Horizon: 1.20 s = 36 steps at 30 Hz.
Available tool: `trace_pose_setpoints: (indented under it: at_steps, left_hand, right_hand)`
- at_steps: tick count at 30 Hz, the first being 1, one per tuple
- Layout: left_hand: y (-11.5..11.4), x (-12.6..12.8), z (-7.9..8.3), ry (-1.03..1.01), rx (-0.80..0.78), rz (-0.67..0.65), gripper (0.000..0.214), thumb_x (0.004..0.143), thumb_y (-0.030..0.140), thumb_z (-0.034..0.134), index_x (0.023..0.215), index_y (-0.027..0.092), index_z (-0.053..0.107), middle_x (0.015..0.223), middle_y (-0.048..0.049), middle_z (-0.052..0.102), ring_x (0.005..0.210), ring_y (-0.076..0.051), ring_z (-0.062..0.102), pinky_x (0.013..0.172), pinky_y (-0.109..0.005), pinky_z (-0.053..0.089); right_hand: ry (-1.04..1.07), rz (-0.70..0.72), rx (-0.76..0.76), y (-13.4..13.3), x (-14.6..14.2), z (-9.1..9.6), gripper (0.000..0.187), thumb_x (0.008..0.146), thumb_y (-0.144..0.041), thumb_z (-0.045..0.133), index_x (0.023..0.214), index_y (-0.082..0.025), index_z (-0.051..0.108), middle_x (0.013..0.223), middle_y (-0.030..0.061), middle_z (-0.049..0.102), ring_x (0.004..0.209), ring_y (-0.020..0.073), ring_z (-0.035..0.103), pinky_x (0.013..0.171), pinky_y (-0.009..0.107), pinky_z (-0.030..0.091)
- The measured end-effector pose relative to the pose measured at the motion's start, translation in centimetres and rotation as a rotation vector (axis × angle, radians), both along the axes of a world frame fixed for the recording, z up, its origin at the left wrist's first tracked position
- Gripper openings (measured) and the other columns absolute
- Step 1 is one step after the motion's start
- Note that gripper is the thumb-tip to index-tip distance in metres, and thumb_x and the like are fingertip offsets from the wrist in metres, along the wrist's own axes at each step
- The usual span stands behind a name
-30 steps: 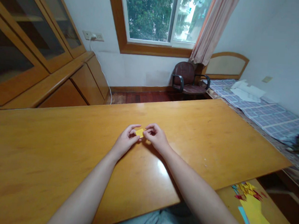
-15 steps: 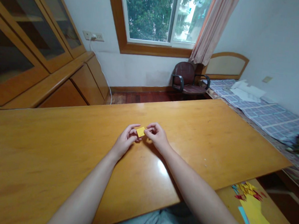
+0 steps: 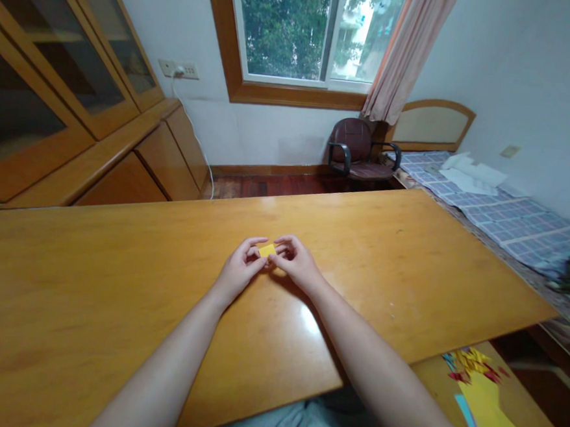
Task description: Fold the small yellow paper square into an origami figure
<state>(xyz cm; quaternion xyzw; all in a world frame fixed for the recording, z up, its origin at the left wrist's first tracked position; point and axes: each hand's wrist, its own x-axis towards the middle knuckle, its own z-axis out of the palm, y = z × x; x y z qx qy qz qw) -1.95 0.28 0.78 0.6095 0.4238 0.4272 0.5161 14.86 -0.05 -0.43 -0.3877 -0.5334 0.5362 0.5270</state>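
Observation:
Between my two hands is a small yellow piece of folded paper (image 3: 267, 250), roughly square, held just above the wooden table. My left hand (image 3: 241, 262) grips its left side, the thumb along the near edge and the fingers behind. On the other side, my right hand (image 3: 297, 260) pinches it, with the thumb at the lower right corner and the index finger curved over the top. Both thumbs are close together at the paper's near edge. The fingers partly hide the paper's sides.
The wooden table (image 3: 113, 292) spreads under my arms. On a lower surface at the right lie yellow paper sheets (image 3: 486, 410), a light blue strip (image 3: 466, 413) and several small folded coloured pieces (image 3: 472, 362). A chair (image 3: 355, 147) and a bed (image 3: 514, 216) stand beyond.
My right thumb has moved down and left to the paper's near edge, closer to the left thumb. The right index finger has lifted and stretched. The paper is slightly more covered.

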Motion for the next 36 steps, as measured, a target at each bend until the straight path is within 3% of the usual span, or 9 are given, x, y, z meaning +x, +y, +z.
trace_pose_setpoints:
  at_steps: [6,15,36]
  left_hand:
    - [0.0,0.0,-0.2,0.046,0.019,-0.016,0.043,0.079,0.026,0.063,0.12,0.017,0.053,0.068,0.0053,0.054,0.069,-0.014,0.059,0.07,-0.025,0.046]
    - [0.0,0.0,0.0,-0.024,-0.022,-0.034,0.044,0.079,0.025,0.063,0.121,0.019,0.051,0.067,0.0073,0.05,0.067,-0.013,0.061,0.074,-0.028,0.049]
    - [-0.2,0.1,0.4,-0.083,-0.027,-0.014,0.043,0.077,0.025,0.065,0.118,0.018,0.052,0.067,0.0062,0.057,0.069,-0.014,0.063,0.076,-0.029,0.049]
  right_hand:
    - [-0.073,-0.024,0.006,0.0,0.0,0.0,0.034,0.071,-0.021,0.069,0.101,-0.019,0.053,0.074,-0.002,0.065,0.063,0.0123,0.062,0.061,0.024,0.045]
    - [-0.005,-0.082,-0.047,0.0,0.2,0.7,0.032,0.069,-0.023,0.067,0.097,-0.02,0.05,0.061,-0.008,0.061,0.053,0.0086,0.054,0.058,0.021,0.041]
    - [0.052,-0.108,-0.078,0.2,0.4,0.5,0.036,0.069,-0.026,0.067,0.099,-0.02,0.048,0.057,-0.0099,0.059,0.048,0.0078,0.05,0.052,0.02,0.041]
